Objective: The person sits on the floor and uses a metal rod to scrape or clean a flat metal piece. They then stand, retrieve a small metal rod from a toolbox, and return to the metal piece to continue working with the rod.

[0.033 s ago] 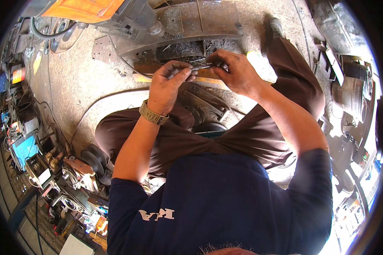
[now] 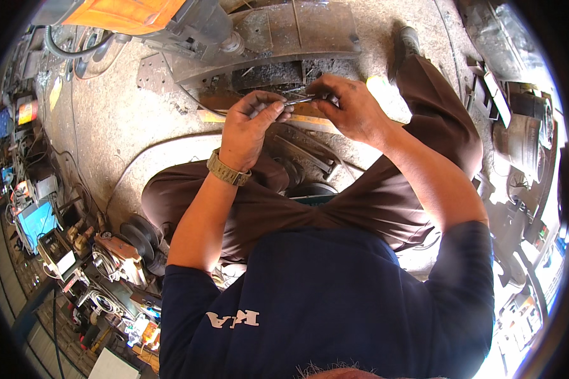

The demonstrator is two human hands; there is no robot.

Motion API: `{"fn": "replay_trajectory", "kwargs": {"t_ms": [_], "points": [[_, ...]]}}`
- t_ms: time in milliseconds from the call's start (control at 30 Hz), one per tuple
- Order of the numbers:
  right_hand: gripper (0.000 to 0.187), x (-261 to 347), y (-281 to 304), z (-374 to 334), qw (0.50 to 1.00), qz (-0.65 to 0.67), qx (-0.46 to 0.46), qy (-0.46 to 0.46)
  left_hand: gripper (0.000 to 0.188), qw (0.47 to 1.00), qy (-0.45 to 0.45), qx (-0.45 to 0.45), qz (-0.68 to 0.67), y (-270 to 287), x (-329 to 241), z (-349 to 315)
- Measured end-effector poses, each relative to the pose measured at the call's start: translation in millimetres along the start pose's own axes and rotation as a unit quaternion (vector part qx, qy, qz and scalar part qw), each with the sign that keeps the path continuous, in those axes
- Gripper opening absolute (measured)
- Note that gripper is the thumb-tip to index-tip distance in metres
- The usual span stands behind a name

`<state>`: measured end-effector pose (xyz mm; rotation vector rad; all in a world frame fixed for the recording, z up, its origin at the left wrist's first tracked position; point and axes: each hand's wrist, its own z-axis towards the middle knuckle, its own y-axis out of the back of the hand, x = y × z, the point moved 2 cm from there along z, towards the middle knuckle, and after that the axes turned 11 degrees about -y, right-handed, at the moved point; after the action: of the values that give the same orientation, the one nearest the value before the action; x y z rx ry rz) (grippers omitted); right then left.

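Between my two hands is a thin, shiny metal rod (image 2: 299, 100), held nearly level above the floor in front of my lap. My left hand (image 2: 251, 126), with a watch (image 2: 227, 168) on its wrist, pinches the rod's left end between thumb and fingers. The fingers of my right hand (image 2: 353, 108) are closed around the other end and hide it. What kind of rod it is, I cannot make out. Just beyond my hands lies a curved, dark metal plate (image 2: 278, 38) with dark shavings (image 2: 325, 68) along its near side.
An orange and grey power machine (image 2: 133, 16) stands over the plate at the far left. A cable (image 2: 139, 153) curves across the floor. Spools (image 2: 139, 237), coiled wire and tools crowd the left side. Metal parts and a rusty cylinder (image 2: 518, 142) stand at the right.
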<state>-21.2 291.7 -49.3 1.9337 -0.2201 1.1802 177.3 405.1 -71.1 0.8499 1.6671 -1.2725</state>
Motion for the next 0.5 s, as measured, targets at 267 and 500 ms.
{"fn": "replay_trajectory", "kwargs": {"t_ms": [267,500], "points": [[0.020,0.6,0.4,4.1,0.999,-0.023,0.010,0.030,0.012,1.000,0.007,0.007,-0.018,-0.2,-1.3,4.4],[0.019,-0.6,-0.5,6.1,0.998,-0.037,0.010,0.054,0.012,1.000,0.002,0.011,-0.018,0.9,-0.3,7.1]]}}
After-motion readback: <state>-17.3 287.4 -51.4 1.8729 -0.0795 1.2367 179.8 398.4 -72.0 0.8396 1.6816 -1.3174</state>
